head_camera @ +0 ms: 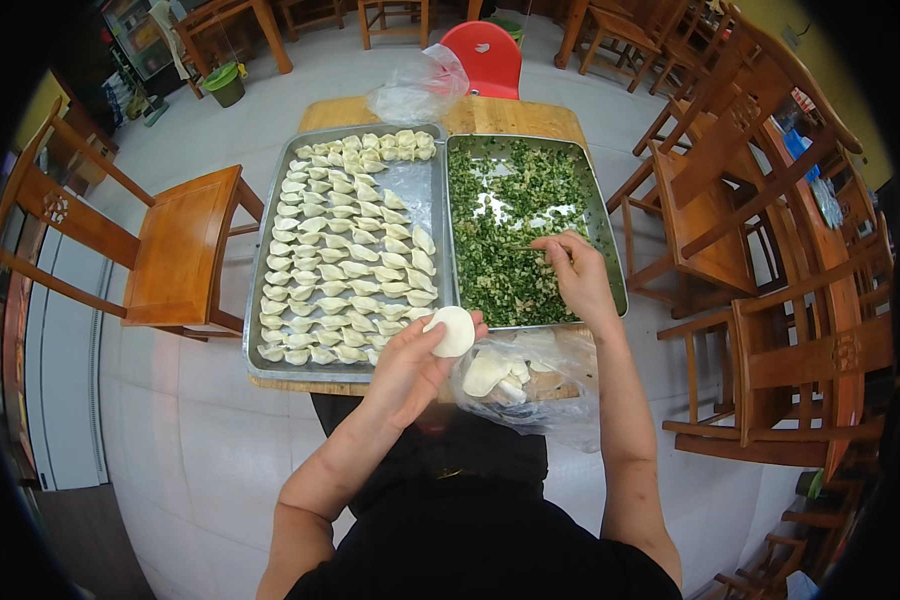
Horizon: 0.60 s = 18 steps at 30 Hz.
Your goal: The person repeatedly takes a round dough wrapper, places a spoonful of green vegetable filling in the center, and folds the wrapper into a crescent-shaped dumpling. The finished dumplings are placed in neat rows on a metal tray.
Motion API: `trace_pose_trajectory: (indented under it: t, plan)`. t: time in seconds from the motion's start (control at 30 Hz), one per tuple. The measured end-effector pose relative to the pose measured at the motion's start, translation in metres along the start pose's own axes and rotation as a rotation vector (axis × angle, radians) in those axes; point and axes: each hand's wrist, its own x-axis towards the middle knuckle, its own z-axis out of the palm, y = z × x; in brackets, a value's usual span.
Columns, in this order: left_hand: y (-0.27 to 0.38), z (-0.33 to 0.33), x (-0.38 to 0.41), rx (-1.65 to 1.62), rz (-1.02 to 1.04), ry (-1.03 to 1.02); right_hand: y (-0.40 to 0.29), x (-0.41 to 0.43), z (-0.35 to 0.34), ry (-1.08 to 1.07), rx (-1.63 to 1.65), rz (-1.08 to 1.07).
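Observation:
My left hand (412, 365) holds a round dough wrapper (456, 332) between thumb and fingers, just over the right front corner of a metal tray (412, 184). Rows of folded dumplings (337, 251) cover most of that tray. Over the second metal tray (604, 225), my right hand (576, 268) grips a thin utensil (523, 248); its far end is down in the chopped green filling (499, 277), so its shape cannot be told. Below this tray, more dough wrappers (487, 373) lie in an opened clear plastic bag (562, 375) at the table's near edge.
Both trays rest on a wooden table (521, 114). At its far side are a crumpled plastic bag (412, 86) and a red chair (484, 60). A wooden chair (184, 240) stands to the left, and several more wooden chairs (709, 232) crowd the right. A green bin (225, 82) sits farther back.

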Motion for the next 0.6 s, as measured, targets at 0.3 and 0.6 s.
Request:
trace_pose_trajectory:
  t: [0.3, 0.6]
  plan:
    - [0.011, 0.008, 0.018, -0.111, 0.051, -0.014, 0.020, -0.006, 0.003, -0.004, 0.417, 0.317]
    - [0.023, -0.001, 0.048, -0.090, 0.144, 0.016, 0.028, -0.013, 0.006, 0.076, 0.575, 0.468]
